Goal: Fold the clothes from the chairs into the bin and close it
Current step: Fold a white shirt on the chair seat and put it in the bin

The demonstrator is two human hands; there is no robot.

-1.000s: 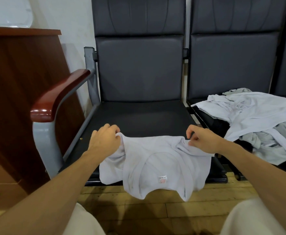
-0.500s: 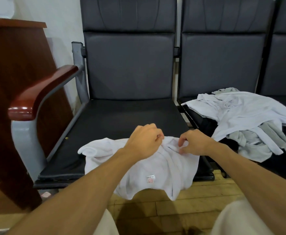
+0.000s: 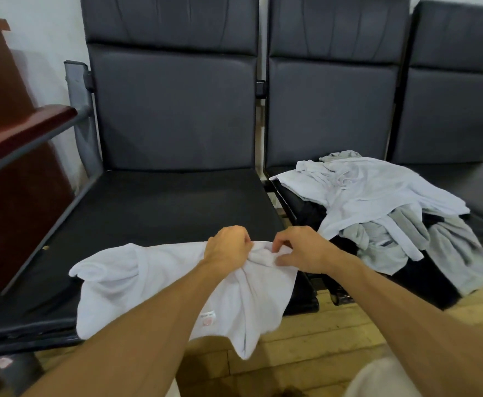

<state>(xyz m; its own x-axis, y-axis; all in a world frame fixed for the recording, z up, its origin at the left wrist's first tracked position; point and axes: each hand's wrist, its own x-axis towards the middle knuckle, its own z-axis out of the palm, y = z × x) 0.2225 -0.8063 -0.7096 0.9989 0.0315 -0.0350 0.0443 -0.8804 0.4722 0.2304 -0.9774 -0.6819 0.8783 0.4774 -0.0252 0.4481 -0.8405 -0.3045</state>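
- Both arms reach forward; the left hand [image 3: 227, 247] and right hand [image 3: 303, 250] are close together, each gripping bunched cloth of the white shirt [image 3: 137, 282].
- The shirt lies crumpled on the front edge of the black chair seat [image 3: 154, 207], partly overhanging it.
- Soft white and grey clothes [image 3: 377, 196] are heaped on the neighbouring padded seat.

Nothing here can be read. A small tag [image 3: 207, 318] on the shirt [image 3: 137, 282], just below the left grip [image 3: 228, 247], carries a dark line and a pink mark, both too blurred to make out.
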